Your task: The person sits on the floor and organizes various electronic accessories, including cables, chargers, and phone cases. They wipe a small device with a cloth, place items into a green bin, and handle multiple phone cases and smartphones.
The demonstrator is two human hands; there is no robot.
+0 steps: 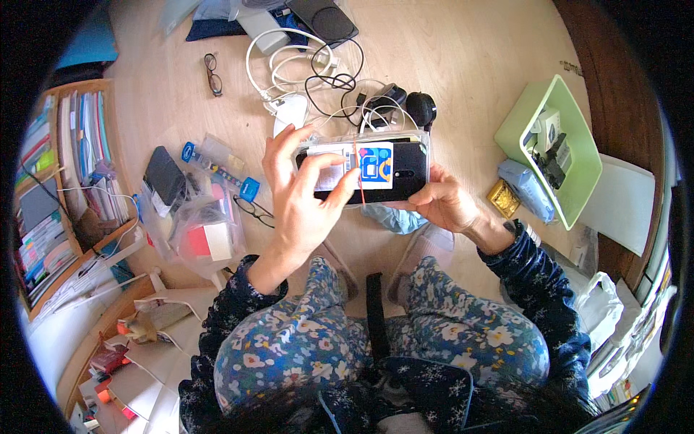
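Observation:
My right hand (447, 200) grips the lower right corner of a black smartphone (407, 171) in a clear plastic sleeve (420, 135). A card with a blue, pink and orange print (375, 165) lies over the phone's back. An orange rubber band (362, 190) runs across the bundle from top to bottom. Over the left half is my left hand (303, 200), its thumb and index fingertips close together at the band. Whether they pinch the band is unclear. Part of the phone's left side is hidden behind these fingers.
White and black cables (287, 65) and black headphones (420, 108) lie beyond my hands. Eyeglasses (213, 74) rest on the floor. Left are a clear plastic bag (203, 228) and a bookshelf (81, 238); right, a green bin (577, 184) holding small items, beside a blue packet (525, 187).

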